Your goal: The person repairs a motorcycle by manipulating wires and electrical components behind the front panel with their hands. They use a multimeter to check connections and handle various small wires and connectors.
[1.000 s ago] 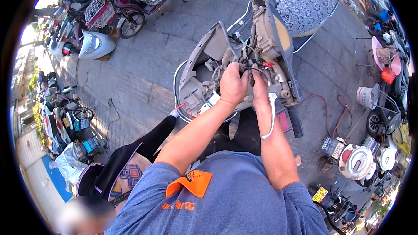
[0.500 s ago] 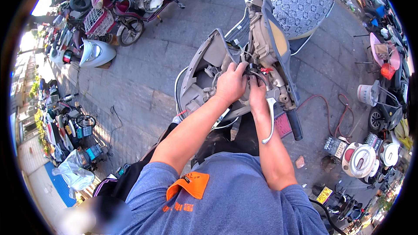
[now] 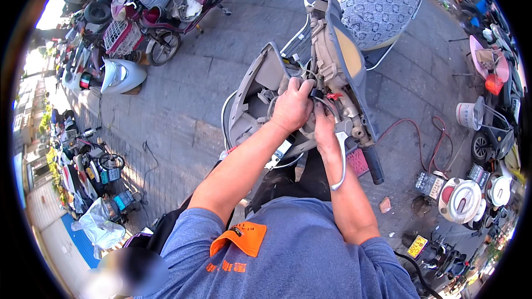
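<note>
An electric scooter's front end (image 3: 332,55) stands before me with its inner parts bared. My left hand (image 3: 293,105) is closed, thumb and fingers pinched among the cables below the steering column. Close beside it, my right hand (image 3: 325,127) has its fingers bent together at the same spot. A small black part (image 3: 317,93) shows between the fingertips; what exactly each hand grips is hidden. A red piece (image 3: 334,96) sits just right of them. The silver brake lever (image 3: 340,160) crosses my right wrist, next to the black handlebar grip (image 3: 377,165). Grey inner panelling (image 3: 254,86) lies open on the left.
The patterned seat cover (image 3: 379,8) is beyond the scooter's front. A red hose (image 3: 418,133) curls over the paving at right, near a white round appliance (image 3: 461,200) and a white bucket (image 3: 468,115). Parked bikes, including a purple one (image 3: 160,22), line the left.
Both hands remain at the same cables, with only a slight shift of the fingers. The whole view has moved a little; nothing has visibly been taken or let go.
</note>
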Available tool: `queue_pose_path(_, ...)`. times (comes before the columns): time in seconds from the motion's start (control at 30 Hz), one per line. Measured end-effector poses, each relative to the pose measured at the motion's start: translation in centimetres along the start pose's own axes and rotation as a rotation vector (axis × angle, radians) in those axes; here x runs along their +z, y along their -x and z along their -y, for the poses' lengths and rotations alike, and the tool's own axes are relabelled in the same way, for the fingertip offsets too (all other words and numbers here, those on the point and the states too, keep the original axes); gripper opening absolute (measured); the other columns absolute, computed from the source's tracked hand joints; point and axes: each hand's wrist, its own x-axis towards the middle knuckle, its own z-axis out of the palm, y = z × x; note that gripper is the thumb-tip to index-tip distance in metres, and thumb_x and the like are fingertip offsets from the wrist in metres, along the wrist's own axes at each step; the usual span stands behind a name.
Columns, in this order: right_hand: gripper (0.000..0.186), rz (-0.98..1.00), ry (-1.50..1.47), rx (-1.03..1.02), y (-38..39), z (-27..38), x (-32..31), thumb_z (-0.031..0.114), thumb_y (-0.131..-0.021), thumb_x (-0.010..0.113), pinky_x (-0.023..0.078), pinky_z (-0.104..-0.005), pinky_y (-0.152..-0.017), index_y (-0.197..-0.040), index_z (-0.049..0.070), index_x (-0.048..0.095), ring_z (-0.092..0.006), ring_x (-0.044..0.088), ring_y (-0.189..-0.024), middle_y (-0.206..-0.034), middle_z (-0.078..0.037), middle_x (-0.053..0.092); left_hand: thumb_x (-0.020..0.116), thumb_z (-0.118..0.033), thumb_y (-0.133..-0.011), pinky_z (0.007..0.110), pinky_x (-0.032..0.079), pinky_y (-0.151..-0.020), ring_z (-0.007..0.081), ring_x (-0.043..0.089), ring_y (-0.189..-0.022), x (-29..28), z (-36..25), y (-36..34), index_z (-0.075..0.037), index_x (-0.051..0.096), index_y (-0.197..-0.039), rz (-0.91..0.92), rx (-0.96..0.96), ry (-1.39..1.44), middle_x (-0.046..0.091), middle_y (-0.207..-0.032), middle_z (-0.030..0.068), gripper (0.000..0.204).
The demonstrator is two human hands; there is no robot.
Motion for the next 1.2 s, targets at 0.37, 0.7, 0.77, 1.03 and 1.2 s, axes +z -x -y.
queue_pose_path(0.37, 0.021, 0.056, 0.148, -0.077, -0.3, -0.7, 0.5, 0.013, -0.111, 0.056, 0.049, -0.0256, -0.083, -0.123, 0.002, 0.069, -0.0073, 0.057, -0.094, -0.106, 0.000, 0.067, 0.057, -0.006, -0.084, 0.029, 0.050, -0.089, 0.0150, 0.060, -0.098, -3.0, 1.8, -1.7, -0.005, 0.059, -0.136, 0.384, -0.548, 1.092, 0.062, -0.112, 0.0068, 0.052)
queue_pose_path(0.7, 0.028, 0.034, -0.061, -0.015, -0.6, 0.3, 1.4, 0.003, -0.106, 0.055, 0.046, -0.0224, -0.079, -0.132, 0.005, 0.066, -0.0022, 0.055, -0.089, -0.105, 0.002, 0.067, 0.073, -0.007, -0.096, 0.031, 0.051, -0.082, 0.0128, 0.061, -0.087, -1.6, 0.7, -1.5, -0.008, 0.052, -0.135, 0.134, -0.526, 1.123, 0.064, -0.097, 0.0027, 0.044)
queue_pose_path(0.77, 0.029, 0.037, -0.096, 0.056, -0.5, 0.4, 1.2, 0.004, -0.106, 0.056, 0.047, -0.0227, -0.079, -0.133, 0.005, 0.066, -0.0032, 0.056, -0.089, -0.106, 0.002, 0.068, 0.073, -0.007, -0.096, 0.031, 0.052, -0.082, 0.0127, 0.061, -0.088, -1.3, -0.2, -1.2, -0.007, 0.052, -0.136, 0.070, -0.500, 1.103, 0.065, -0.096, 0.0028, 0.046)
queue_pose_path(1.03, 0.034, 0.169, -0.100, 0.098, -0.3, 4.1, 0.6, 0.011, -0.106, 0.058, 0.049, -0.0253, -0.088, -0.139, 0.005, 0.066, -0.0064, 0.059, -0.098, -0.113, 0.002, 0.070, 0.062, -0.003, -0.100, 0.031, 0.057, -0.085, 0.0141, 0.065, -0.095, -1.4, 1.4, -1.2, -0.008, 0.047, -0.145, 0.090, -0.508, 1.257, 0.066, -0.117, 0.0080, 0.047)
queue_pose_path(1.2, 0.038, 0.183, -0.179, 0.047, 0.5, 4.3, 0.8, 0.011, -0.105, 0.060, 0.048, -0.0289, -0.100, -0.142, 0.003, 0.064, -0.0104, 0.062, -0.112, -0.126, -0.003, 0.070, 0.059, -0.013, -0.109, 0.031, 0.058, -0.087, 0.0148, 0.066, -0.096, -1.8, 1.4, -1.8, -0.007, 0.047, -0.152, 0.168, -0.431, 1.125, 0.065, -0.117, 0.0074, 0.046)
